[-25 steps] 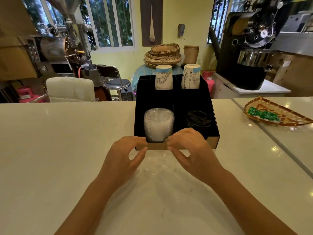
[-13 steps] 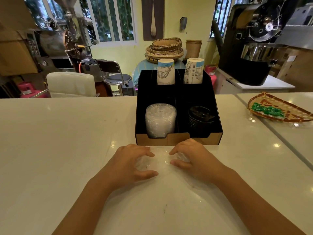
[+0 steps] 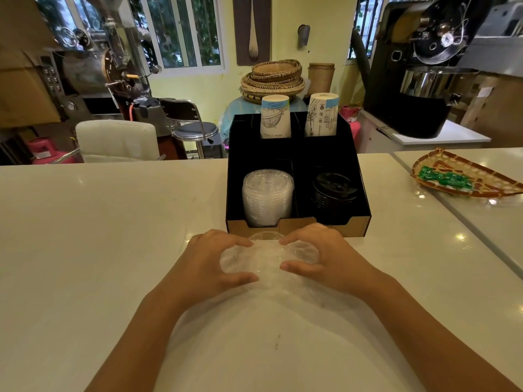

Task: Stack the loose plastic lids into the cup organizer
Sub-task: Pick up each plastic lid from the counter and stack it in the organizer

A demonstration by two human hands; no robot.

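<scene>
Cupping a cluster of clear loose lids [image 3: 268,261] from both sides, the left hand [image 3: 209,264] and right hand [image 3: 328,258] curl around them on the counter [image 3: 99,236], just before the cup organizer [image 3: 297,226]. The lids lie flat, spread left to right; their facing is unclear.

loose lids [image 3: 268,258]: clear, on counter | organizer [image 3: 359,176]: black, upright
</scene>
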